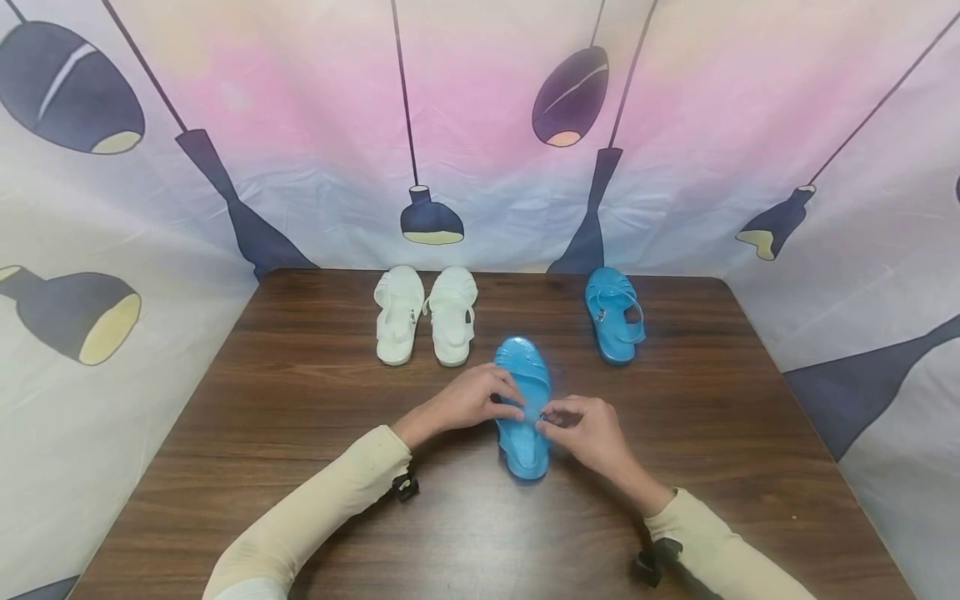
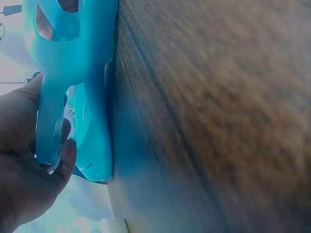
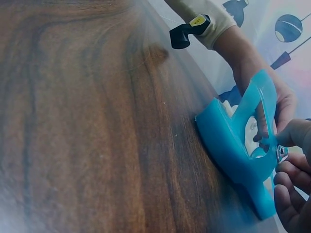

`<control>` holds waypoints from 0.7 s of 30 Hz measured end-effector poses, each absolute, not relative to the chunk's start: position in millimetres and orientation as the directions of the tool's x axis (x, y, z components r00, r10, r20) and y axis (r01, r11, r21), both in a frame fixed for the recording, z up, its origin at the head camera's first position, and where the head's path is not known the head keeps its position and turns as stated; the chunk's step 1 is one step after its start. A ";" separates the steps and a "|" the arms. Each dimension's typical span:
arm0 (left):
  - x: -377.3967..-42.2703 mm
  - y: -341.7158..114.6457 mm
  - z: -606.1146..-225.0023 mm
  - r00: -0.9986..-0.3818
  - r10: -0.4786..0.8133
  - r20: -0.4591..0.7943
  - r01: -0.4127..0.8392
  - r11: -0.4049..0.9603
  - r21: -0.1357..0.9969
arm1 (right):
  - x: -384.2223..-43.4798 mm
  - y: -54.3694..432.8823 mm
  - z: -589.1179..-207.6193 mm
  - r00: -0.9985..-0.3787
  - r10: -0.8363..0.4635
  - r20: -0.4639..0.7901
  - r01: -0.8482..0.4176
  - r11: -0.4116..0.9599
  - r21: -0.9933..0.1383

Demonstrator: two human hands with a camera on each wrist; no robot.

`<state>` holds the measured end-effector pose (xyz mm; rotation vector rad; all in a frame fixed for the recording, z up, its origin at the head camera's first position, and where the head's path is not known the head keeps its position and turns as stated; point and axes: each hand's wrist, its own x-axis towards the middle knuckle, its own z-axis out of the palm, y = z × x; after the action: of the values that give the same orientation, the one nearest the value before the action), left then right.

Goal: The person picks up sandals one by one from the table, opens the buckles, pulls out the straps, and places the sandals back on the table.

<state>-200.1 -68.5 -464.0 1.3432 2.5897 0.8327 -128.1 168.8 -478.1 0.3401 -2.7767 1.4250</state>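
Observation:
A blue jelly sandal lies on the table, toe pointing away from me. From its left side my left hand pinches the ankle strap between thumb and fingers. On the other side my right hand pinches the strap at its small metal buckle. The fingertips of both hands are close together above the sandal's middle. Whether the strap end sits in the buckle is too small to tell.
A pair of white sandals stands side by side at the table's back left. The other blue sandal stands at the back right. The brown wooden table meets a printed cloth backdrop behind.

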 end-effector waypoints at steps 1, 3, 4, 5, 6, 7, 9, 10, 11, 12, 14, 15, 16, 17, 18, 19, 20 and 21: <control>-200.3 -68.5 -463.8 -0.602 0.784 0.153 0.726 0.457 0.514 | -128.0 169.1 -478.3 -0.976 -0.189 0.103 -0.194 0.563 -0.803; -200.7 -68.9 -463.3 -0.605 0.781 0.155 0.725 0.460 0.514 | -127.9 169.6 -478.8 -0.977 -0.184 0.108 -0.195 0.563 -0.803; -201.0 -69.2 -463.0 -0.608 0.779 0.156 0.722 0.460 0.517 | -127.8 170.0 -479.1 -0.977 -0.182 0.110 -0.196 0.563 -0.803; -201.0 -69.8 -462.5 -0.610 0.777 0.159 0.718 0.457 0.524 | -127.9 170.3 -479.4 -0.978 -0.179 0.110 -0.194 0.562 -0.804; -200.9 -70.3 -461.8 -0.611 0.775 0.161 0.716 0.455 0.530 | -127.8 170.7 -479.5 -0.978 -0.176 0.110 -0.192 0.561 -0.805; -201.0 -70.8 -461.0 -0.615 0.772 0.162 0.713 0.456 0.533 | -127.9 171.2 -479.8 -0.979 -0.172 0.109 -0.188 0.560 -0.807; -201.1 -71.2 -458.5 -0.618 0.767 0.171 0.712 0.455 0.535 | -128.0 172.1 -479.9 -0.981 -0.165 0.105 -0.180 0.558 -0.810; -201.5 -71.1 -457.4 -0.621 0.764 0.176 0.712 0.456 0.534 | -128.0 172.5 -479.7 -0.981 -0.163 0.102 -0.177 0.558 -0.811; -202.1 -70.8 -456.4 -0.625 0.760 0.180 0.714 0.462 0.526 | -127.9 172.7 -479.3 -0.983 -0.158 0.097 -0.170 0.556 -0.814; -203.1 -70.1 -455.8 -0.627 0.757 0.184 0.718 0.470 0.514 | -127.9 173.0 -478.8 -0.983 -0.156 0.093 -0.165 0.557 -0.814; -205.6 -68.4 -454.6 -0.631 0.751 0.194 0.723 0.479 0.497 | -127.7 173.6 -478.1 -0.985 -0.153 0.079 -0.152 0.556 -0.817; -207.1 -67.3 -454.4 -0.631 0.750 0.197 0.726 0.483 0.489 | -127.7 173.9 -477.9 -0.986 -0.153 0.071 -0.146 0.554 -0.820; -208.7 -66.2 -454.2 -0.632 0.749 0.198 0.728 0.486 0.483 | -127.7 174.1 -477.8 -0.986 -0.155 0.065 -0.141 0.552 -0.822; -210.3 -64.9 -454.0 -0.631 0.750 0.195 0.730 0.491 0.475 | -127.8 174.5 -477.9 -0.986 -0.157 0.058 -0.136 0.548 -0.825; -211.8 -63.5 -453.6 -0.629 0.753 0.192 0.733 0.492 0.470 | -127.8 174.9 -478.1 -0.986 -0.161 0.052 -0.132 0.544 -0.828; -213.6 -61.6 -453.0 -0.627 0.756 0.187 0.735 0.496 0.462 | -127.8 175.7 -478.1 -0.985 -0.164 0.049 -0.131 0.539 -0.832; -215.4 -59.4 -452.4 -0.625 0.759 0.180 0.738 0.501 0.452 | -127.8 176.6 -478.2 -0.985 -0.168 0.050 -0.133 0.536 -0.834; -217.1 -57.2 -451.9 -0.621 0.764 0.174 0.742 0.503 0.443 | -127.8 177.4 -478.2 -0.984 -0.170 0.051 -0.135 0.531 -0.836</control>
<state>-217.1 -57.2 -451.9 1.3464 2.6848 0.7570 -127.8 177.4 -478.2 0.2778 -2.7812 1.5135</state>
